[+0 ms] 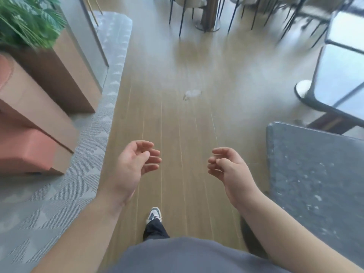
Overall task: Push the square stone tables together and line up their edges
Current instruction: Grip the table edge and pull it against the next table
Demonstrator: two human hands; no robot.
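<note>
Your left hand and right hand hang in front of you over the wooden floor, both loosely curled, palms turned toward each other, and neither has hold of anything. They touch nothing and are well apart from each other.

The nearest stone desk lies just to the right of your right hand: a dark speckled slab with a rounded near-left corner, its left edge running along your right forearm. Further off on the right stand paler, glossy desk tops, blurred; you cannot tell from here whether they are stone, or which one is meant to pair with the dark one.

By the look of it you are between grips, walking, so the step in hand is the approach. The next move calls for turning right, laying both hands on an edge of the dark desk and pushing along the floor toward its neighbour, then sighting the edges flush.

Room to move: the floor ahead is a long open lane. On the left, grey carpet borders it, with a planter box and a pink bench beyond. Chair legs crowd the far end, and a dark curved chair stands between the dark desk and the pale ones, likely in the way of a push.
</note>
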